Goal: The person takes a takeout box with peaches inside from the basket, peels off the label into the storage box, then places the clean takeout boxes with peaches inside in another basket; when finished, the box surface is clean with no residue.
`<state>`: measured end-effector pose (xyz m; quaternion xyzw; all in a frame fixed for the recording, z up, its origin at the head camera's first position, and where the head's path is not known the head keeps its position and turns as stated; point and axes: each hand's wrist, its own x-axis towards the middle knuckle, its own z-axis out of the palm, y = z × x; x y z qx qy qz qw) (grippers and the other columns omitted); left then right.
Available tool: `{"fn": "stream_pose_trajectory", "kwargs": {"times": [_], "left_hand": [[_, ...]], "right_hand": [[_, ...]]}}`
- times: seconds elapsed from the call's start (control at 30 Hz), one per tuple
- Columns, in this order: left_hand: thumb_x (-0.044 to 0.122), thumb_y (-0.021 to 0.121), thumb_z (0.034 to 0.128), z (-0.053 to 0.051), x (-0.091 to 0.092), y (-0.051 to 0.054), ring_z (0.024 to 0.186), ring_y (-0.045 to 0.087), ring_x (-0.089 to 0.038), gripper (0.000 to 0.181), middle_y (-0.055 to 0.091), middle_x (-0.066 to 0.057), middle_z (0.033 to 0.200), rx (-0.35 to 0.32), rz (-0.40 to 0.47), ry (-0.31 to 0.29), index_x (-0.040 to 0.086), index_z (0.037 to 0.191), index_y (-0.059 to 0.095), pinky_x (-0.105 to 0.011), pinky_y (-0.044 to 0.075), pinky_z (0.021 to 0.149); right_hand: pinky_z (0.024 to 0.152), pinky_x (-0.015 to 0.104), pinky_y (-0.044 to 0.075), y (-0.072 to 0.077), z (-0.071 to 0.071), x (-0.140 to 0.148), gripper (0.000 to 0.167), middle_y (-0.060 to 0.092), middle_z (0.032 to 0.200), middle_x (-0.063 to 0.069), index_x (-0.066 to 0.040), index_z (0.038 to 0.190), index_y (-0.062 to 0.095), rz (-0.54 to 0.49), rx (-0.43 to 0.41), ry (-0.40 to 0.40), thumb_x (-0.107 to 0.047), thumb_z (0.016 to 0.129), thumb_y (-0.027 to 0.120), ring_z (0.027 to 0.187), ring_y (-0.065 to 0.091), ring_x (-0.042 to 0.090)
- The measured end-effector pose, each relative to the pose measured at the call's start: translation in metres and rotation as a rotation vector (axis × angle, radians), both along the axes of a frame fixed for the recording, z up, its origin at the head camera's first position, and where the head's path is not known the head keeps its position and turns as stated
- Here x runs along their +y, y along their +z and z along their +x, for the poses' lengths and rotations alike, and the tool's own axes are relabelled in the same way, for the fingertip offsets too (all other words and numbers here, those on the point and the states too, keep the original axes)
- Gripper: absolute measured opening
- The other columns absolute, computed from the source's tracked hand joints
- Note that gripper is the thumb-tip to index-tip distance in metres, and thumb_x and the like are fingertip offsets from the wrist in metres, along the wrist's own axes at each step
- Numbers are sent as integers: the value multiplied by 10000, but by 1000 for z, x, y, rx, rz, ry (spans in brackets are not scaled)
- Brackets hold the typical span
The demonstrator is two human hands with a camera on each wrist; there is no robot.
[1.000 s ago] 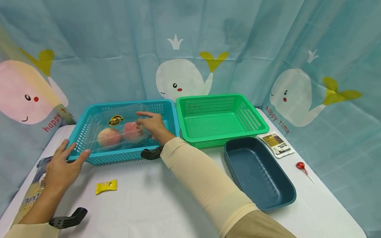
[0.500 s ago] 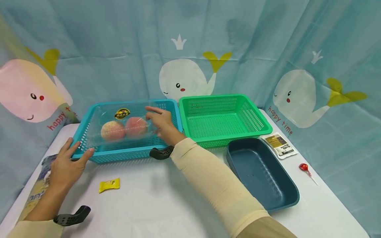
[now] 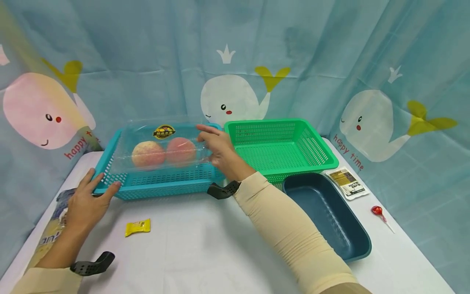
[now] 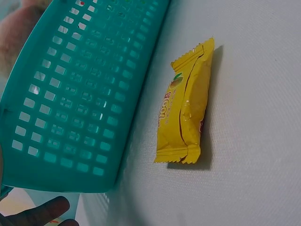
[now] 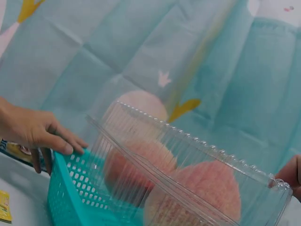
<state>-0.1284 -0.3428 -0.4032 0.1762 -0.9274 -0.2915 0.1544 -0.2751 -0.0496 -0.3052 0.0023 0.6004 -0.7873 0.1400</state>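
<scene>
Boxed peaches (image 3: 148, 155) have risen, right hand (image 3: 222, 149) pinching box (image 3: 164, 132), left hand (image 3: 88, 199) spread on basket (image 3: 165, 188).

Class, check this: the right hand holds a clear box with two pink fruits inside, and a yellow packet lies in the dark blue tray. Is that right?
No: the yellow packet lies on the white tabletop, as the head view shows. The right hand holds the clear box with two pink fruits inside.

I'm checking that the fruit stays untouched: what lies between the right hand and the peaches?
The end wall of the clear plastic box: the right hand grips that end and the peaches sit inside, as the right wrist view shows.
</scene>
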Motion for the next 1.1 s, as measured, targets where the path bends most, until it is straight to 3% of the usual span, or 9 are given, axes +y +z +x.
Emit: {"fn": "stream_pose_trajectory", "kwargs": {"times": [0.13,0.3,0.47,0.67,0.8,1.0,1.1], "left_hand": [[574,483,946,-2,-4,-7,1404,35,-468,821,25,-115,1601,14,2,9,37,1514,233,-757,120,982],[635,469,918,-5,-10,-21,1420,43,-426,853,28,-40,1609,51,17,32,78,1524,243,-741,115,1003],[587,477,942,-1,-6,-15,1410,55,-450,822,44,-87,1605,51,14,17,36,1510,256,-739,127,1003],[541,487,959,0,0,-4,1401,64,-472,793,43,-131,1599,38,18,-9,20,1507,249,-740,152,994],[552,488,954,0,1,-4,1400,58,-475,804,35,-129,1599,35,24,-8,24,1509,243,-744,152,987],[577,480,945,0,0,-6,1403,65,-467,821,53,-118,1601,52,31,6,16,1503,262,-750,148,983],[570,483,947,0,-1,-5,1402,61,-470,815,51,-120,1600,52,30,1,19,1504,258,-753,145,979]], "right_hand": [[824,537,393,6,7,16,402,562,1168,4,-211,1055,765,-34,-7,-13,60,784,644,785,407,184],[884,583,411,12,20,39,416,494,1309,-16,-184,1111,745,-71,-17,-16,66,802,621,1061,461,250],[879,652,407,16,36,61,423,493,1326,-16,-170,1156,719,-88,-2,-1,64,828,587,1088,462,248],[842,526,399,14,59,90,445,474,1328,12,-154,1218,680,-41,24,0,56,842,569,1033,452,250],[671,350,344,9,75,107,465,444,1336,43,-147,1236,663,8,36,-3,52,824,579,1136,416,261],[691,311,312,-4,99,130,508,320,1441,25,-90,1293,608,0,37,-1,68,812,564,1319,249,261],[541,221,292,-11,109,139,528,249,1487,32,-49,1318,572,-29,43,2,76,805,566,1348,199,266]]}}
